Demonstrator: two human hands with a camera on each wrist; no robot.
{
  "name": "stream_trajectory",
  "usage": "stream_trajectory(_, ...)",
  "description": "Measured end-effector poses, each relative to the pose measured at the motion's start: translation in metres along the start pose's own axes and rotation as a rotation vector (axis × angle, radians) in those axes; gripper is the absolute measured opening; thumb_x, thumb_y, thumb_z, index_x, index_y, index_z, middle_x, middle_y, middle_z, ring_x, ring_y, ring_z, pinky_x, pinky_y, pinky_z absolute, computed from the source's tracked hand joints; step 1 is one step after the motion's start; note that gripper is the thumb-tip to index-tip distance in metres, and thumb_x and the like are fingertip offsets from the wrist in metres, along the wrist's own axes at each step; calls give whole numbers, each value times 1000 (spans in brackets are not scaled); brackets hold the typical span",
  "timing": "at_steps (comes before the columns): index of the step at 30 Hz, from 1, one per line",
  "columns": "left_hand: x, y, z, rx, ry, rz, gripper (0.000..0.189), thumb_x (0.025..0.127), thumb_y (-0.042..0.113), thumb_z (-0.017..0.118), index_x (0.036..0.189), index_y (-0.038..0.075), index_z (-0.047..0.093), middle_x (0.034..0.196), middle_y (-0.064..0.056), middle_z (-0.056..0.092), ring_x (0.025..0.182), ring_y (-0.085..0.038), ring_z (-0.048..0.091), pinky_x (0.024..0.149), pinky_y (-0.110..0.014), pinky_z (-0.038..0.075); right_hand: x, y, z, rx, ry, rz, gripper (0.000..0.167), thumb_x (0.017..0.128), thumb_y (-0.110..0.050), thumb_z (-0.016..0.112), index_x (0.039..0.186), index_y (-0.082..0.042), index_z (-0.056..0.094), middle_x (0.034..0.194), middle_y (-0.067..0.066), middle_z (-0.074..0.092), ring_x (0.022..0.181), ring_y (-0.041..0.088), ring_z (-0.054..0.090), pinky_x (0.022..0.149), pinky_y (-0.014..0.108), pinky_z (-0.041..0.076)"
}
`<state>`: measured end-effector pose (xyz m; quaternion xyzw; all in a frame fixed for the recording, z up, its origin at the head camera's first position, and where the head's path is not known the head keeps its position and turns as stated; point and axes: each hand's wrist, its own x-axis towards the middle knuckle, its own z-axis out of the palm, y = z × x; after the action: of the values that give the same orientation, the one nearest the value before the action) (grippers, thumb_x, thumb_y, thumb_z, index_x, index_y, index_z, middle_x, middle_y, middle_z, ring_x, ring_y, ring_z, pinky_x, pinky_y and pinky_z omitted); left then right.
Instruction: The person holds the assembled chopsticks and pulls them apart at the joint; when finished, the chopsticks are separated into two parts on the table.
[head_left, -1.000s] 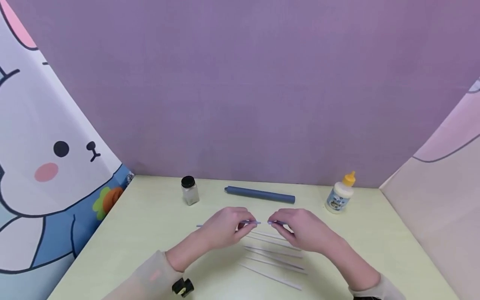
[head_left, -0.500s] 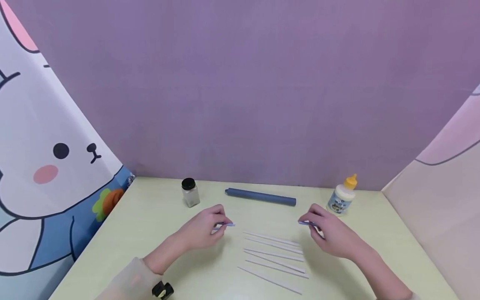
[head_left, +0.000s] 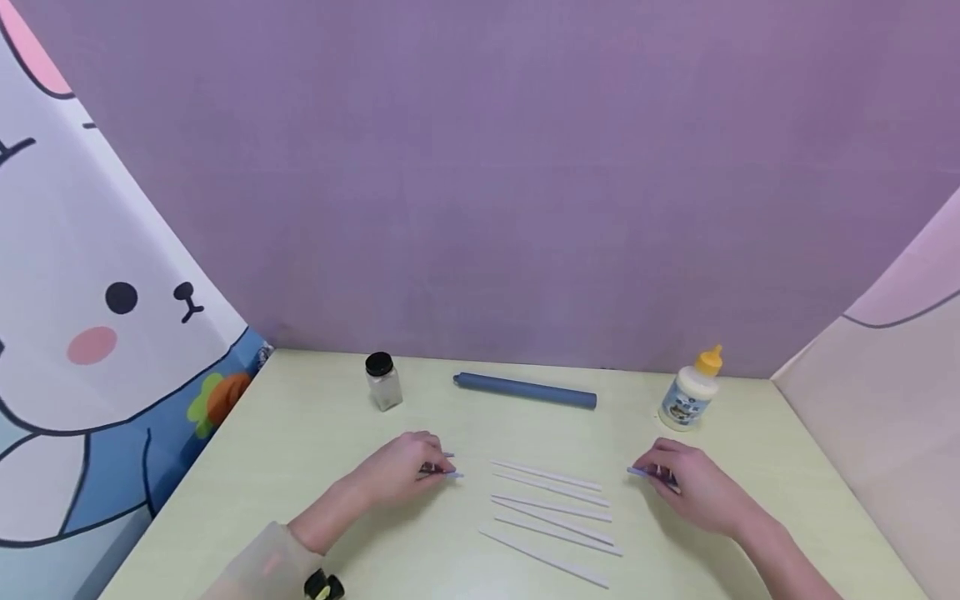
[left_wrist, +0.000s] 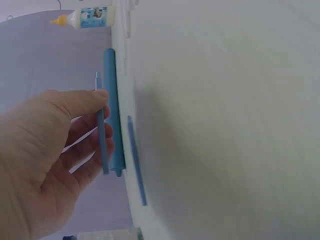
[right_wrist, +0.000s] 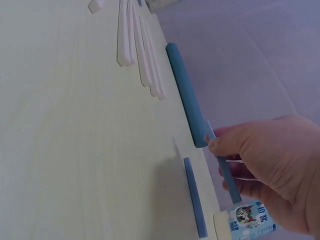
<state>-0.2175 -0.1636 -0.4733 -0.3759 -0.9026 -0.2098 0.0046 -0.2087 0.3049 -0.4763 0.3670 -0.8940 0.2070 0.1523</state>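
Observation:
My left hand point(head_left: 401, 468) pinches a thin blue stick point(left_wrist: 102, 135) between thumb and fingers, held above the table left of the middle. A second blue stick point(left_wrist: 135, 160) lies on the table close to that hand. On the right, my right hand point(head_left: 701, 490) pinches another thin blue stick point(right_wrist: 228, 175) just above the tabletop. One more blue stick point(right_wrist: 195, 197) lies on the table near it. Between the two hands, several thin white sticks point(head_left: 551, 505) lie roughly side by side, slanting slightly.
Behind the sticks lies a thick blue rod point(head_left: 528, 390). A small clear jar with a black lid point(head_left: 386, 387) stands at back left. At back right is a white glue bottle point(head_left: 686, 403) with a yellow nozzle. A purple backdrop point(head_left: 480, 208) rises behind the table.
Both hands, each with a blue stick, were almost together over the middle a second ago. They have since moved apart to left and right, then down and slightly nearer the person.

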Motion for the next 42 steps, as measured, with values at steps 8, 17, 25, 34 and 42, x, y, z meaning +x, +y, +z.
stream_trajectory(8,-5,-4,6,-21,-39,-56,9,92,9,81,100,12,84,90,4,75,80,0,62,76,-22,56,-7,5,1,8,-113,109,23,82,3,84,93,-15,76,82,-17,61,74,-8,51,60,20,48)
stream_trajectory(17,-6,-11,14,20,-2,-94,9,92,11,81,100,13,84,91,6,73,82,-1,59,75,-22,54,-15,4,1,25,-173,179,23,82,0,83,88,-20,74,78,-19,61,71,-9,49,60,20,48)
stream_trajectory(25,-1,-11,15,42,13,-98,10,91,10,82,101,11,84,94,4,73,88,-7,63,81,-26,58,-15,2,-2,39,-210,210,22,83,0,82,88,-20,73,79,-18,61,71,-7,50,61,20,49)
stream_trajectory(34,26,6,6,20,-3,-84,9,93,12,81,102,11,83,96,2,77,89,-10,70,82,-26,60,19,-7,2,42,-158,136,17,87,0,79,95,-15,76,85,-15,66,78,-5,58,67,23,55)
stream_trajectory(42,69,26,15,14,-13,1,10,97,12,77,105,10,82,98,-1,78,92,-12,72,84,-23,58,60,-28,21,94,-218,85,10,93,-3,75,99,-12,77,87,-12,68,78,-4,59,68,21,55)
